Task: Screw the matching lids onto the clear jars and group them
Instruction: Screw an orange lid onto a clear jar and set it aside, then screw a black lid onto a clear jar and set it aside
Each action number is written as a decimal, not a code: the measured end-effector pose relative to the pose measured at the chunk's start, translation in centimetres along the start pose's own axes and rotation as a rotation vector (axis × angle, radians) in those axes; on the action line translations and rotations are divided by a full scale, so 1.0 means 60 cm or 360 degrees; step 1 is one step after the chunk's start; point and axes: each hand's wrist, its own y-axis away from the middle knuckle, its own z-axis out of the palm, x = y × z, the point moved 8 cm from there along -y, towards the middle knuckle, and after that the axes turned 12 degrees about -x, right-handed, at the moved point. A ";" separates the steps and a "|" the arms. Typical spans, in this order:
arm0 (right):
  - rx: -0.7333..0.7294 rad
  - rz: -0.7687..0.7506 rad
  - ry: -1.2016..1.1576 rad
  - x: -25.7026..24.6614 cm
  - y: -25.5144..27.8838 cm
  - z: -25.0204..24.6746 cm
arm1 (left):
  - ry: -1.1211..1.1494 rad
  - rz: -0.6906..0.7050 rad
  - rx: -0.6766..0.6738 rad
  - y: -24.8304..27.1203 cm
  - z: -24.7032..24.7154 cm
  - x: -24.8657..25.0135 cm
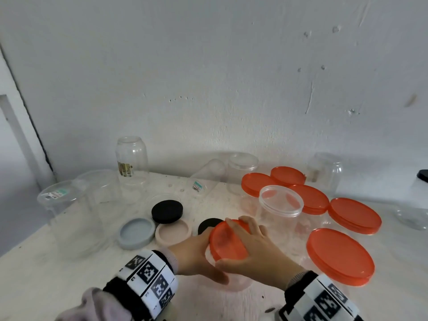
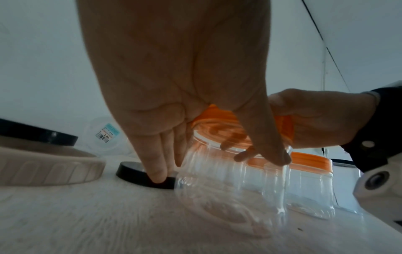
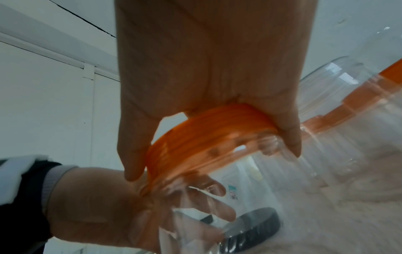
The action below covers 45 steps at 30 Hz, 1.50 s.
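The clear jar (image 1: 234, 278) is thin, ribbed transparent plastic, round in section, tilted near the table's front centre. Its orange lid (image 1: 228, 240) is a translucent disc with a ridged skirt, seated on the jar's mouth; whether it is fully threaded cannot be told.

The table (image 1: 58, 269) is pale and rough-textured, with a plain white wall (image 1: 208, 66) close behind it. Just left of the jar lie a black lid (image 1: 207, 224), a beige lid (image 1: 173, 235) and a grey-blue lid (image 1: 136, 232), both shallow and upturned; a second black lid (image 1: 167, 211) leans on the beige one. To the right stand lidded orange-topped jars (image 1: 340, 257) and an uncapped clear jar (image 1: 281, 202), closely packed. Bare table lies in front of the hands.

The left hand (image 1: 196, 256) wraps the jar body, fingers and thumb curled around its wall. The right hand (image 1: 257, 249) clamps the orange lid from above, fingers and thumb spread over its rim. The hands are close together, both on the same jar assembly.
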 end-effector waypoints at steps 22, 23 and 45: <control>-0.0038 -0.0001 -0.0026 -0.001 0.024 0.002 | -0.0806 -0.0339 0.1234 0.306 -0.284 -0.064; -0.0075 -0.0015 -0.0065 -0.001 0.026 0.001 | -0.0813 -0.0554 0.1240 0.318 -0.304 -0.098; 0.0342 0.0747 0.0329 0.026 -0.223 -0.131 | 0.0223 0.0062 0.1426 0.382 -0.363 -0.269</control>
